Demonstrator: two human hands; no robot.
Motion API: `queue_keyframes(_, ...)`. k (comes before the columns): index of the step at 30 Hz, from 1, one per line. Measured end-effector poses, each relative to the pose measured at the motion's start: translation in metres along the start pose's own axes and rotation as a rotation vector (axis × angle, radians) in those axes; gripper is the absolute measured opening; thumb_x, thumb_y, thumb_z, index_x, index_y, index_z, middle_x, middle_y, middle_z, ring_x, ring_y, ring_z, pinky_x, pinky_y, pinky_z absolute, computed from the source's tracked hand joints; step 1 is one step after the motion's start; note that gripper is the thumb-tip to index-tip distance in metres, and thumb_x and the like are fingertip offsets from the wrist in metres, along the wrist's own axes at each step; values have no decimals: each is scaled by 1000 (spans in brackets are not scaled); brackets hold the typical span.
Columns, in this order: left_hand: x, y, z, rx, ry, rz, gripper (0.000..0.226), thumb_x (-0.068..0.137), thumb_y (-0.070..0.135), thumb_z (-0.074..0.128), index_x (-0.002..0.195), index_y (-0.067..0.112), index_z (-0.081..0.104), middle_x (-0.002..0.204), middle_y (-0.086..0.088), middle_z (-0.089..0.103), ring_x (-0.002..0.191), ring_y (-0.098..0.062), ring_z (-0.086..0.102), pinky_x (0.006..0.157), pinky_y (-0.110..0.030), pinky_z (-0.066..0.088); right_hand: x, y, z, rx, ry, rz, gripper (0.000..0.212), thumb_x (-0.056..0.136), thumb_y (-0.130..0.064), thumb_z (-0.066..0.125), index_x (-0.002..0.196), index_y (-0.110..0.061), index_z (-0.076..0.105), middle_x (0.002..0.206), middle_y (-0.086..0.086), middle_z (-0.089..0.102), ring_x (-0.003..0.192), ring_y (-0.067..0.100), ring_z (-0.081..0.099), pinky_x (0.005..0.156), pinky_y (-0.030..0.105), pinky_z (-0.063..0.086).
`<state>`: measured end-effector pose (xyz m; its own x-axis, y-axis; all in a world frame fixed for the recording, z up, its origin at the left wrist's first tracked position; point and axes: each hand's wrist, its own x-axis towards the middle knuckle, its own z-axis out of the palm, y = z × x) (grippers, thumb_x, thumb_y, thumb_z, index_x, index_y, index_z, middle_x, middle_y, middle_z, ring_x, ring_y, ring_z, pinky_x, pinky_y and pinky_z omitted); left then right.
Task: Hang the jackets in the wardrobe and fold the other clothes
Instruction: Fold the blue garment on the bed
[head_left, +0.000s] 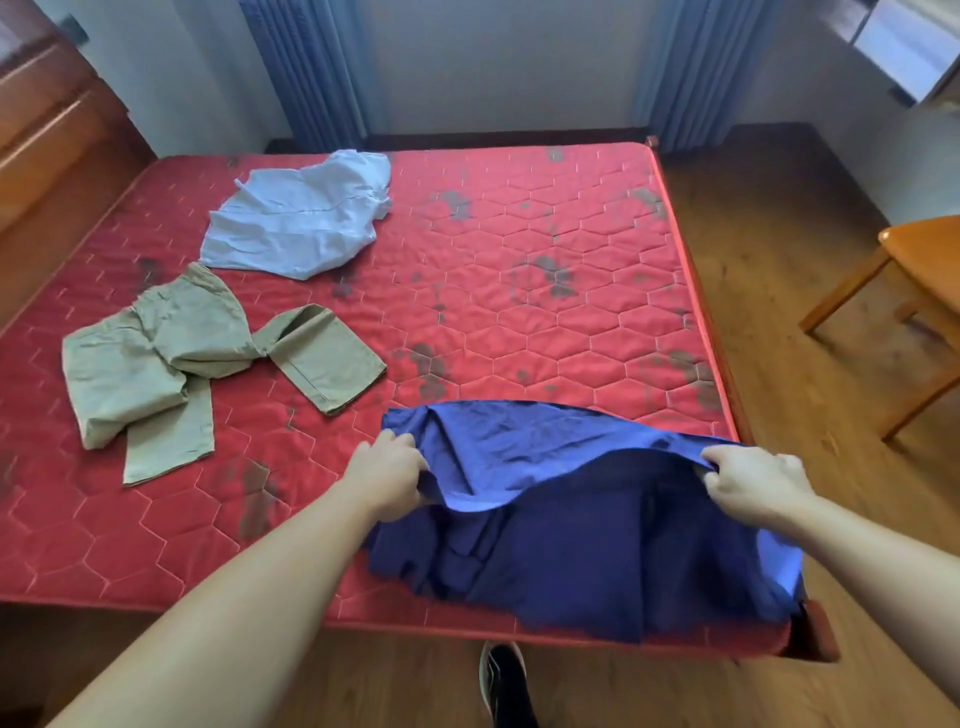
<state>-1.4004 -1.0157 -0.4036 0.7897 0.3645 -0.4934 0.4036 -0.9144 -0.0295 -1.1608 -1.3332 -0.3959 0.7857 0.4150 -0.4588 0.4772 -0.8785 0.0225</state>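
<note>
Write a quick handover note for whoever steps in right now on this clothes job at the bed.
Left hand grips the left edge of the dark blue cloth garment; right hand grips its right edge, lifting that edge off the near right corner of the red quilted mattress.
Crumpled khaki trousers lie unfolded on the mattress's left side; the rumpled pale blue shirt lies beyond them, toward the far edge.
Done: nothing on the mattress looks folded yet.
Left: finish folding the blue garment, then the trousers and shirt. No jacket can be told apart in view; hang any that turn up.
</note>
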Motion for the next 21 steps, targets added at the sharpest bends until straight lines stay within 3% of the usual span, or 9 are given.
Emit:
queue_keyframes(2, 9, -5, -8, 26, 28, 31, 38, 84, 57, 60, 107, 30, 72, 134, 7, 50, 129, -25, 40, 98, -39, 39, 8, 3, -17, 107, -90, -14, 27, 97, -32, 41, 85, -19, 61, 86, 0, 66, 86, 24, 59, 76, 35, 45)
queue_keyframes(3, 11, -7, -14, -134, -14, 25, 38, 79, 54, 65, 103, 25, 74, 129, 7, 57, 124, -23, 48, 98, -41, 42, 11, 3, -26, 157, -133, -18, 30, 98, -34, 44, 89, -17, 67, 87, 3, 69, 85, 26, 62, 73, 33, 48)
queue_keyframes(6, 16, 0, -35, -969, -100, -89, 35, 63, 36, 68, 87, 11, 72, 84, -1, 71, 79, -17, 65, 80, -43, 56, 13, -8, -55, 331, -263, 29, 42, 97, -40, 50, 91, -4, 70, 78, 9, 70, 68, 27, 64, 59, 28, 47)
queue_keyframes(8, 19, 15, -51, -1350, -2, -148, 11, 72, 15, 65, 79, 9, 70, 74, -7, 70, 70, -22, 64, 66, -35, 52, 9, -21, -71, 489, -362, 73, 43, 95, -41, 54, 92, -2, 70, 73, 9, 69, 61, 25, 62, 57, 27, 47)
queue_keyframes(10, 25, 28, -63, -1550, 49, -191, 9, 81, 3, 62, 84, 7, 70, 75, -13, 70, 69, -25, 65, 67, -33, 51, 4, -34, -82, 619, -393, 83, 37, 95, -39, 57, 90, -3, 67, 66, 7, 67, 52, 20, 60, 50, 24, 44)
queue_keyframes(13, 30, 43, -74, -1582, 0, -147, 14, 85, 0, 62, 93, 7, 72, 87, -15, 73, 77, -28, 68, 77, -40, 53, -2, -58, -91, 862, -418, 99, 23, 95, -30, 61, 96, -7, 63, 71, 6, 65, 52, 16, 58, 44, 22, 45)
queue_keyframes(17, 31, 71, -87, -1474, 112, 25, 18, 93, 5, 60, 87, 18, 72, 83, 1, 74, 78, -17, 69, 73, -31, 58, -10, -93, -101, 1371, -475, 157, 19, 94, -18, 59, 110, -7, 59, 104, 12, 64, 83, 21, 65, 46, 30, 54)
queue_keyframes(19, 29, 85, -96, -1394, 205, 105, 15, 94, 20, 58, 91, 18, 72, 89, 1, 73, 83, -14, 66, 79, -37, 56, -15, -108, -111, 1577, -480, 155, 14, 98, -12, 51, 107, -3, 57, 98, 13, 66, 73, 21, 68, 45, 33, 56)
queue_keyframes(21, 26, 94, -105, -1270, 319, 160, 26, 91, 32, 53, 93, 13, 71, 92, -1, 72, 83, -13, 61, 82, -40, 52, -19, -119, -120, 1666, -453, 155, 14, 100, -11, 47, 107, -2, 56, 94, 15, 66, 73, 23, 66, 45, 34, 57)
